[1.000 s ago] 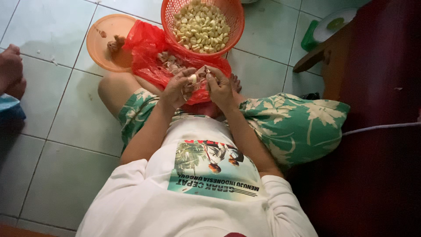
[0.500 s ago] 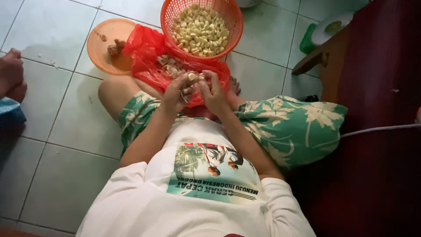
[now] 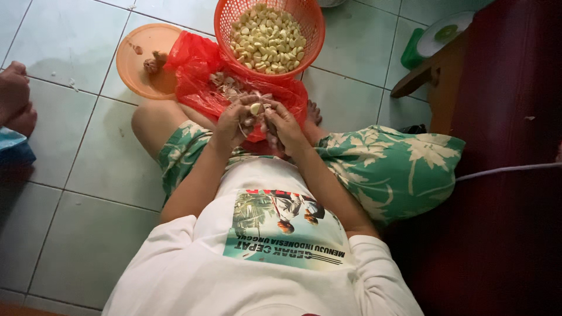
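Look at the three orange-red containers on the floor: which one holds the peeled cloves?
The round mesh basket, farthest from the hands, is heaped with pale peeled cloves. The flat orange plate holds scraps; the red plastic bag holds papery skins.

baskets: 1, orange mesh basket
plates: 1, orange plate
bags: 1, red plastic bag
peeled cloves in basket: too many to count
own hands: 2
other person's feet: 2, left edge

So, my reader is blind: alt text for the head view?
Seated on a tiled floor, a person holds a garlic clove between left hand and right hand, over a red bag. Ahead, a red basket holds peeled cloves.
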